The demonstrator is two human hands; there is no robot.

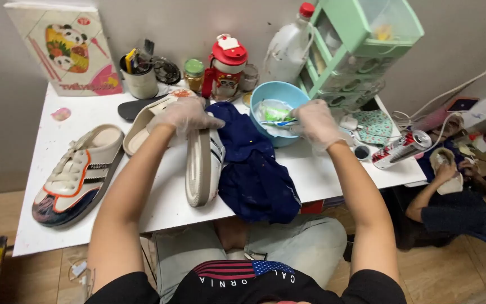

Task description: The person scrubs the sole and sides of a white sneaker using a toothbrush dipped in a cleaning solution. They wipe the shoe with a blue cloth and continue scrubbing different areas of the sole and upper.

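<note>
Closest to us are our own forearms, reaching out over the white table (pixel 57 225) from a seated lap. Our left hand (pixel 184 115), in a thin clear glove, closes its fingers over the top edge of a cream sneaker (pixel 202 166) that stands on its side near the table's middle, sole edge toward us, dark stripes showing on its far flank. Our right hand (pixel 316 124), gloved too, is at the rim of a light blue bowl (pixel 279 98); its fingers are curled around something thin lying across the bowl, though we cannot tell exactly what it is.

Just beside the sneaker, touching it, lies a crumpled navy cloth (pixel 254 171) that hangs over the near table edge. A second sneaker (pixel 77 174) sits well to the left, upright on its sole. Behind stand a metal cup of tools (pixel 140 79), a red-lidded flask (pixel 227 65), a white bottle (pixel 289 45) and a mint green drawer unit (pixel 355 50). A drink can (pixel 403 149) lies on its side at the right edge, where another person sits lower down.

We judge the risks plain — the sneaker balances on a narrow edge and could topple if the left grip loosens, and the bowl sits close enough that a jolt from the right hand could tip its contents onto the cloth. That cloth, draped over the edge, might slide off if tugged.
</note>
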